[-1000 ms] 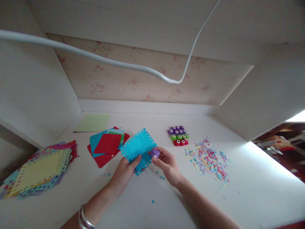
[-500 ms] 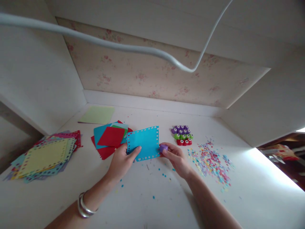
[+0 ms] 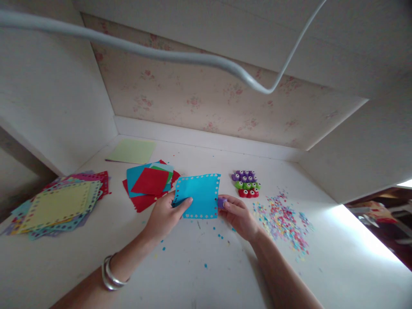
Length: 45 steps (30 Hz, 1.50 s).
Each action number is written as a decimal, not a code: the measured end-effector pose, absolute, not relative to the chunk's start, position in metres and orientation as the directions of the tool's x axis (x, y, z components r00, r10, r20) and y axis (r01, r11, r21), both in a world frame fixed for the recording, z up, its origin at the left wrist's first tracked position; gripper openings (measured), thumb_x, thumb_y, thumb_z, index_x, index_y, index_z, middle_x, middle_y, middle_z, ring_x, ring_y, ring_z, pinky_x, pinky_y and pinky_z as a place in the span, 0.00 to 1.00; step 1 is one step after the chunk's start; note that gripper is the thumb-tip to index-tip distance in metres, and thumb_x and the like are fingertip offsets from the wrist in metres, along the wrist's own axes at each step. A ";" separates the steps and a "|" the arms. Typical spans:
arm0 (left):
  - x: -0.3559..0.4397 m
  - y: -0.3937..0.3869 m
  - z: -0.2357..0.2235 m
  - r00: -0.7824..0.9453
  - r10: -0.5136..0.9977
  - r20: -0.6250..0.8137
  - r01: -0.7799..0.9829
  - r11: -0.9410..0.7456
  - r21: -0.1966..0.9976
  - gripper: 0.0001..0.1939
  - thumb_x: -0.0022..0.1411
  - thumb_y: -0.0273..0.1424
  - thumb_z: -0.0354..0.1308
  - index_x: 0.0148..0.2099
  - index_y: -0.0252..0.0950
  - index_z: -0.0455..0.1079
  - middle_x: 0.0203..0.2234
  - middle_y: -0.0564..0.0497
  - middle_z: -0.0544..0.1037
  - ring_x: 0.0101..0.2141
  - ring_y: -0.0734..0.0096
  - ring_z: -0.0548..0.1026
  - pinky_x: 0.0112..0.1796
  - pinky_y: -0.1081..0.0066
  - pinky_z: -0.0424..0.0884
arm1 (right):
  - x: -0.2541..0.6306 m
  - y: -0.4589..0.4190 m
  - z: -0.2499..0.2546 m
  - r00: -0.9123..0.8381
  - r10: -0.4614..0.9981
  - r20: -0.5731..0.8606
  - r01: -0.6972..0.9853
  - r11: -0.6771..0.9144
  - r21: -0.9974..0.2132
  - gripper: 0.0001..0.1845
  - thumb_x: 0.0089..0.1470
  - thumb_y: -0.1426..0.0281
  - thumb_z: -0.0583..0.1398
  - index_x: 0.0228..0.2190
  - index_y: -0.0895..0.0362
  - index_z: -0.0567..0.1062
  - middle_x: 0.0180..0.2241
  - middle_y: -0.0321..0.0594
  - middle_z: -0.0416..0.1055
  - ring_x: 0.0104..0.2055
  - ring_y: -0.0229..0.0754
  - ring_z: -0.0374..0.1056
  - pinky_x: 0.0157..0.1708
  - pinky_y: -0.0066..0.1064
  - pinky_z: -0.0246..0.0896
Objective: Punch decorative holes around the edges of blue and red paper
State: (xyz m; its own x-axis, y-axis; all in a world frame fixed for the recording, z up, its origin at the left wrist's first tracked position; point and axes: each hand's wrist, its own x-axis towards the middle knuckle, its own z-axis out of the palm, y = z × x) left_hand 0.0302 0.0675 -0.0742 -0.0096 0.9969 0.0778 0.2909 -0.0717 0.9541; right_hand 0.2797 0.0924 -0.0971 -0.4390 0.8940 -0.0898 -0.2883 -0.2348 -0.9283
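Note:
A bright blue paper sheet (image 3: pixel 200 195) with small holes punched along its edges is held up over the table. My left hand (image 3: pixel 167 214) grips its lower left side, thumb on the front and fingers behind. At the sheet's right edge, my right hand (image 3: pixel 240 216) is closed round a small purple craft punch (image 3: pixel 221 202), which meets that edge. Behind my right hand stand rows of small craft punches (image 3: pixel 246 183) in purple, green and red. To the left of the sheet lie loose red, blue and green papers (image 3: pixel 149 181).
A pile of hole-edged papers (image 3: pixel 58 206) sits at the left. Pale green sheets (image 3: pixel 131 151) lie at the back left. Colourful punched bits (image 3: pixel 288 219) are scattered at the right, with a few blue ones in front. A white cable (image 3: pixel 193 57) crosses overhead.
The blue sheet has turned slightly and sits a little further right in view. The purple punch is still at its right edge, gripped by my right hand. The view has shifted slightly.

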 end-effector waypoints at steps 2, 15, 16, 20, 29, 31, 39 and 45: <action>0.030 0.068 -0.075 -0.017 0.997 0.076 0.302 -0.067 0.951 0.16 0.60 0.45 0.61 0.30 0.38 0.71 0.15 0.58 0.70 0.19 0.71 0.68 0.22 0.74 0.61 | 0.279 0.092 -0.096 -0.457 0.886 -0.081 -0.290 -0.234 -0.928 0.17 0.56 0.60 0.67 0.44 0.55 0.80 0.38 0.43 0.78 0.39 0.43 0.72 0.47 0.38 0.65; 0.029 0.069 -0.076 0.006 0.999 0.040 0.284 -0.040 0.958 0.17 0.60 0.45 0.61 0.27 0.38 0.67 0.15 0.58 0.69 0.19 0.72 0.67 0.23 0.74 0.61 | 0.281 0.092 -0.099 -0.458 0.886 -0.076 -0.269 -0.220 -0.937 0.19 0.53 0.58 0.68 0.42 0.57 0.80 0.35 0.42 0.76 0.35 0.41 0.69 0.39 0.34 0.64; 0.029 0.069 -0.075 0.011 0.999 0.043 0.281 -0.045 0.959 0.17 0.60 0.45 0.61 0.27 0.38 0.67 0.15 0.58 0.69 0.19 0.72 0.67 0.23 0.74 0.61 | 0.281 0.092 -0.099 -0.460 0.885 -0.073 -0.257 -0.211 -0.943 0.18 0.53 0.58 0.68 0.42 0.57 0.80 0.35 0.42 0.76 0.35 0.41 0.69 0.39 0.34 0.64; 0.029 0.069 -0.075 0.006 0.999 0.051 0.273 -0.051 0.961 0.16 0.60 0.45 0.60 0.28 0.38 0.69 0.16 0.58 0.69 0.19 0.72 0.66 0.23 0.74 0.61 | 0.281 0.092 -0.099 -0.454 0.888 -0.072 -0.226 -0.192 -0.955 0.18 0.54 0.58 0.67 0.42 0.56 0.80 0.35 0.42 0.75 0.34 0.41 0.69 0.40 0.35 0.64; 0.028 0.068 -0.073 -0.013 0.998 0.065 0.305 -0.058 0.951 0.15 0.59 0.44 0.61 0.28 0.39 0.72 0.13 0.58 0.67 0.18 0.71 0.65 0.22 0.73 0.58 | 0.282 0.093 -0.099 -0.455 0.888 -0.072 -0.239 -0.199 -0.950 0.18 0.54 0.59 0.68 0.43 0.56 0.80 0.35 0.42 0.75 0.34 0.41 0.69 0.39 0.34 0.64; 0.028 0.069 -0.073 -0.014 0.997 0.071 0.303 -0.064 0.951 0.14 0.59 0.44 0.61 0.28 0.39 0.72 0.13 0.58 0.67 0.18 0.70 0.65 0.22 0.73 0.58 | 0.281 0.092 -0.097 -0.452 0.889 -0.079 -0.226 -0.199 -0.954 0.18 0.53 0.58 0.68 0.42 0.56 0.81 0.35 0.42 0.75 0.34 0.41 0.69 0.39 0.34 0.64; 0.029 0.068 -0.073 0.000 0.998 0.067 0.307 -0.064 0.949 0.14 0.59 0.44 0.61 0.30 0.39 0.74 0.12 0.58 0.67 0.18 0.69 0.66 0.22 0.73 0.59 | 0.279 0.091 -0.093 -0.434 0.893 -0.117 -0.194 -0.220 -0.956 0.17 0.51 0.58 0.69 0.40 0.55 0.80 0.31 0.38 0.74 0.33 0.39 0.69 0.38 0.32 0.62; 0.029 0.068 -0.073 -0.001 0.995 0.097 0.343 -0.091 0.935 0.14 0.60 0.43 0.61 0.32 0.38 0.75 0.14 0.57 0.71 0.19 0.68 0.68 0.24 0.73 0.62 | 0.280 0.090 -0.095 -0.435 0.893 -0.116 -0.089 -0.171 -0.981 0.17 0.52 0.59 0.69 0.41 0.55 0.79 0.32 0.36 0.73 0.32 0.37 0.67 0.34 0.30 0.60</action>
State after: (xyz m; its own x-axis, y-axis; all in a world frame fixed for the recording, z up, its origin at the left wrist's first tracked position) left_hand 0.0288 0.0685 -0.0735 -0.0012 0.9953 0.0969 0.3434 -0.0906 0.9348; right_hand 0.2801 0.0904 -0.0947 -0.4348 0.8931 -0.1159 -0.0891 -0.1708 -0.9813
